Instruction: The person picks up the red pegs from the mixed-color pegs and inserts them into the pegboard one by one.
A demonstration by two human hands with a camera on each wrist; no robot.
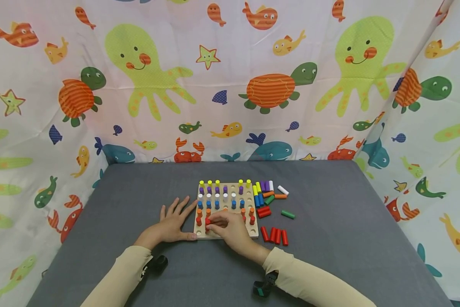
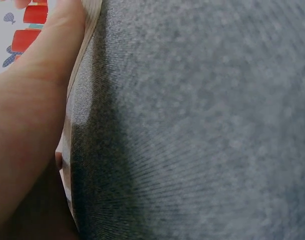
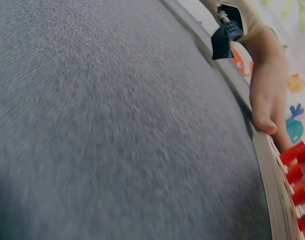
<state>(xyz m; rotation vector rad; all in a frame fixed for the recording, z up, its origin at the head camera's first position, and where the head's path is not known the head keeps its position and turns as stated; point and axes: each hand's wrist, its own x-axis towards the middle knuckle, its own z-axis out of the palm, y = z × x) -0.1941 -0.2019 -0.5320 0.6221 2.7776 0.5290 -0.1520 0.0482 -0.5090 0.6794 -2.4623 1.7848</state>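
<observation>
Red peg (image 1: 208, 221) sits pinched in the right hand (image 1: 230, 228) over the pegboard's (image 1: 253, 232) front row; the left hand (image 1: 172, 224), spread flat, steadies its edge. Next, seemingly: seat it straight down.

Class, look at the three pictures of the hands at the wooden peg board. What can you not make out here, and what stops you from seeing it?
- Head view: the right hand covers the wooden peg board's front holes.
- Head view: whether its fingers grip the red peg is too small to tell.
- Left wrist view: the left hand fills the left side; the red pegs are cut by the top edge.
- Right wrist view: the grey table cover is blurred; the board runs off the right edge.
</observation>
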